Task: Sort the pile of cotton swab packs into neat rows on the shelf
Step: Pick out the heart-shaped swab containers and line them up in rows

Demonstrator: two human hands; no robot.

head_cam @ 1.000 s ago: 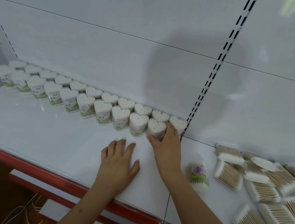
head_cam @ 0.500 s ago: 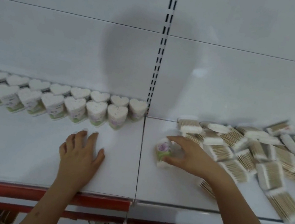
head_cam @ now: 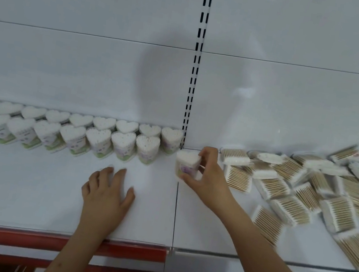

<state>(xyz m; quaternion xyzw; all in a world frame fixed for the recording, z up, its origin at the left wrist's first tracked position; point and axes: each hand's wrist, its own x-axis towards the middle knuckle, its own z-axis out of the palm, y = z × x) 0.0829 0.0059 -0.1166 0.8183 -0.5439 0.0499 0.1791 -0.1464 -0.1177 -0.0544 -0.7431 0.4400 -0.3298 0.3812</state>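
- Two rows of heart-shaped packs [head_cam: 74, 132] are standing upright along the back of the white shelf [head_cam: 23, 181], running from the left edge of the view up to the slotted upright [head_cam: 195, 67]; the back row is sitting against the rear panel and the front row is touching it, ending one pack short of it at the right.
- The left hand [head_cam: 107, 195] is lying flat, palm down, on the bare shelf in front of the rows, fingers slightly spread and gripping nothing.
- A red front rail [head_cam: 37, 239] is running under the shelf edge below that wrist.
- The right hand [head_cam: 208, 176] is reaching over the seam between the two shelf boards and is pinching one heart-shaped pack [head_cam: 186, 164] between thumb and fingers; whether its base is touching the shelf cannot be told.
- That held pack is sitting just right of the front row's last pack, beside the end pack of the back row.
- A loose pile of flat swab packs [head_cam: 306, 192] is lying jumbled on the right shelf board, overlapping at many angles, wooden sticks showing through the wrappers; the nearest ones are lying just beside the right hand.
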